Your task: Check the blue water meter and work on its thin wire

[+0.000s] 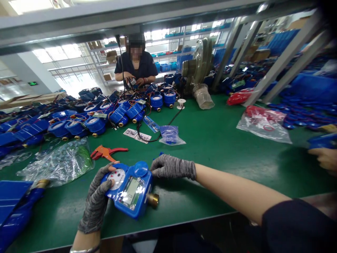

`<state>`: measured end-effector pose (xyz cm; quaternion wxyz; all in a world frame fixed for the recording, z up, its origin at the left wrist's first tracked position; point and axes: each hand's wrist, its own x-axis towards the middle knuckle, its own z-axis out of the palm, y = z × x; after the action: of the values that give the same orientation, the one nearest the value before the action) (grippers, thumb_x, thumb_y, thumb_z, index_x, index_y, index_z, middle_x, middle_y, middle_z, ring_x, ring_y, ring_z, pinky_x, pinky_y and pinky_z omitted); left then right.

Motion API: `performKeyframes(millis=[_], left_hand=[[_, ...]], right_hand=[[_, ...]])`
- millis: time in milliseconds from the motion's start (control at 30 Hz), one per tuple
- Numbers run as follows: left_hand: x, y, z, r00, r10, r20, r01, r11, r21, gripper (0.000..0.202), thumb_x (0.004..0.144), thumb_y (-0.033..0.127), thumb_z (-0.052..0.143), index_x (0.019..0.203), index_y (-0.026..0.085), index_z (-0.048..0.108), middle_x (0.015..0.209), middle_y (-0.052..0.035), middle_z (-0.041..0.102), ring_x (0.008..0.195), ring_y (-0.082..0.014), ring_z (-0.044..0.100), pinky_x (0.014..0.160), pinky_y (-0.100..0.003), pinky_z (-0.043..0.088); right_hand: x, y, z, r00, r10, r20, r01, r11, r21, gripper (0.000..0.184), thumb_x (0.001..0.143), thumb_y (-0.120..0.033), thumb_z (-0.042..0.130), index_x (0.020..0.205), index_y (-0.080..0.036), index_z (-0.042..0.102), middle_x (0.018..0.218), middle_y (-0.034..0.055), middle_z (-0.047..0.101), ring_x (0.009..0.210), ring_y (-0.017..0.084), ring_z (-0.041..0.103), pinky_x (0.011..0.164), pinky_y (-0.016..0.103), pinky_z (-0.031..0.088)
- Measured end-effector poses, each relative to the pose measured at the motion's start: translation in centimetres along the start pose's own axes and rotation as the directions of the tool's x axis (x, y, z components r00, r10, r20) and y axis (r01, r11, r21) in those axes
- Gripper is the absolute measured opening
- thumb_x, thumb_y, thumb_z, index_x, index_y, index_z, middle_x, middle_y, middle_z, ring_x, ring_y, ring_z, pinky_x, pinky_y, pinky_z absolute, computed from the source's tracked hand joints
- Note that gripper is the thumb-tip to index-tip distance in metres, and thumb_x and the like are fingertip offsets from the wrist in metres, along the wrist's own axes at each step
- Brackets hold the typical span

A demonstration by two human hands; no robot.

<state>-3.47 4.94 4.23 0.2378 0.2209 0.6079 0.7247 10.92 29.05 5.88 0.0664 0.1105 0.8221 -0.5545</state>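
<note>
A blue water meter (131,189) with a white dial, a small screen and a brass fitting lies on the green table (216,140) near its front edge. My left hand (98,198), in a grey knit glove, grips the meter's left side with the thumb on the dial. My right hand (172,167), also gloved, is closed against the meter's upper right edge, by the round blue cap.
Red-handled pliers (106,152) lie just behind the meter. A clear bag (60,163) sits to the left. Rows of several blue meters (92,121) fill the back left. A person (135,63) works opposite. Plastic bags (263,123) lie right; another person's hand (325,158) is at the right edge.
</note>
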Motion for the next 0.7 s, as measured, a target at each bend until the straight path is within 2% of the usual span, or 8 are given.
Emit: performKeyframes(millis=[100, 267, 433, 500, 567, 633, 667, 700], left_hand=[[0.1, -0.1, 0.0, 1.000, 0.004, 0.001, -0.004, 1.000, 0.008, 0.035, 0.075, 0.034, 0.070, 0.105, 0.021, 0.061, 0.134, -0.0049, 0.053, 0.121, -0.0304, 0.051, 0.096, -0.034, 0.045], [0.0, 0.1, 0.3, 0.999, 0.039, 0.027, -0.039, 0.999, -0.008, 0.032, 0.075, 0.035, 0.068, 0.103, 0.020, 0.061, 0.129, -0.0059, 0.057, 0.120, -0.0296, 0.052, 0.098, -0.035, 0.044], [0.1, 0.0, 0.2, 0.994, 0.076, 0.073, -0.074, 0.997, -0.027, 0.028, 0.080, 0.032, 0.064, 0.105, 0.019, 0.060, 0.131, -0.0072, 0.055, 0.120, -0.0287, 0.052, 0.098, -0.034, 0.043], [0.0, -0.2, 0.0, 0.994, 0.086, 0.072, -0.083, 0.995, -0.046, 0.029, 0.082, 0.032, 0.063, 0.107, 0.019, 0.059, 0.131, -0.0080, 0.055, 0.121, -0.0289, 0.051, 0.100, -0.035, 0.041], [-0.2, -0.5, 0.0, 0.994, 0.100, 0.048, -0.096, 0.993, -0.068, 0.032, 0.083, 0.032, 0.062, 0.112, 0.020, 0.058, 0.131, -0.0083, 0.055, 0.120, -0.0289, 0.051, 0.101, -0.036, 0.041], [-0.6, -0.7, 0.4, 0.993, 0.117, 0.020, -0.115, 0.991, -0.074, 0.036, 0.085, 0.033, 0.061, 0.119, 0.020, 0.055, 0.128, -0.0089, 0.055, 0.116, -0.0283, 0.054, 0.099, -0.036, 0.043], [-0.8, -0.7, 0.7, 0.992, 0.129, 0.002, -0.129, 0.989, -0.066, 0.038, 0.086, 0.035, 0.060, 0.120, 0.020, 0.054, 0.125, -0.0092, 0.057, 0.112, -0.0275, 0.055, 0.096, -0.036, 0.045], [-1.0, -0.5, 1.0, 0.989, 0.145, -0.021, -0.146, 0.988, -0.051, 0.038, 0.087, 0.037, 0.059, 0.121, 0.020, 0.054, 0.122, -0.0093, 0.058, 0.107, -0.0266, 0.057, 0.092, -0.035, 0.046]], right_hand=[[0.7, 0.2, 0.1, 0.990, 0.107, 0.094, -0.117, 0.987, 0.110, 0.019, 0.074, -0.033, 0.070, 0.076, -0.015, 0.070, 0.065, 0.0013, 0.065, 0.055, 0.011, 0.057, 0.048, 0.019, 0.045], [2.2, 0.9, -0.1, 0.898, 0.213, 0.385, -0.319, 0.918, 0.235, 0.021, 0.075, -0.033, 0.065, 0.073, -0.013, 0.067, 0.063, 0.0047, 0.064, 0.055, 0.016, 0.062, 0.051, 0.026, 0.053], [2.2, 0.6, -0.5, 0.900, 0.199, 0.388, -0.306, 0.922, 0.236, 0.026, 0.079, -0.037, 0.063, 0.077, -0.012, 0.068, 0.064, 0.0047, 0.063, 0.051, 0.014, 0.059, 0.048, 0.024, 0.051], [0.8, 0.3, 0.0, 0.959, 0.162, 0.234, -0.212, 0.954, 0.210, 0.029, 0.082, -0.040, 0.060, 0.082, -0.013, 0.069, 0.071, 0.0062, 0.066, 0.057, 0.015, 0.061, 0.053, 0.026, 0.053], [-1.3, 0.0, 1.5, 0.992, 0.072, -0.103, -0.059, 0.991, 0.124, 0.032, 0.087, -0.043, 0.054, 0.092, -0.015, 0.069, 0.085, 0.0093, 0.069, 0.073, 0.020, 0.066, 0.065, 0.031, 0.057], [-3.6, -0.1, 4.1, 0.890, -0.057, -0.453, 0.080, 0.996, 0.032, 0.039, 0.092, -0.044, 0.046, 0.115, -0.018, 0.064, 0.107, 0.0121, 0.068, 0.097, 0.025, 0.066, 0.082, 0.037, 0.057], [-4.8, -0.1, 5.8, 0.830, -0.092, -0.550, 0.125, 0.992, 0.024, 0.044, 0.094, -0.045, 0.043, 0.128, -0.021, 0.057, 0.118, 0.0126, 0.064, 0.106, 0.025, 0.064, 0.087, 0.039, 0.056], [-5.8, 0.0, 7.4, 0.799, -0.124, -0.589, 0.153, 0.988, -0.001, 0.048, 0.094, -0.046, 0.042, 0.137, -0.024, 0.049, 0.126, 0.0119, 0.061, 0.112, 0.026, 0.061, 0.091, 0.040, 0.054]])
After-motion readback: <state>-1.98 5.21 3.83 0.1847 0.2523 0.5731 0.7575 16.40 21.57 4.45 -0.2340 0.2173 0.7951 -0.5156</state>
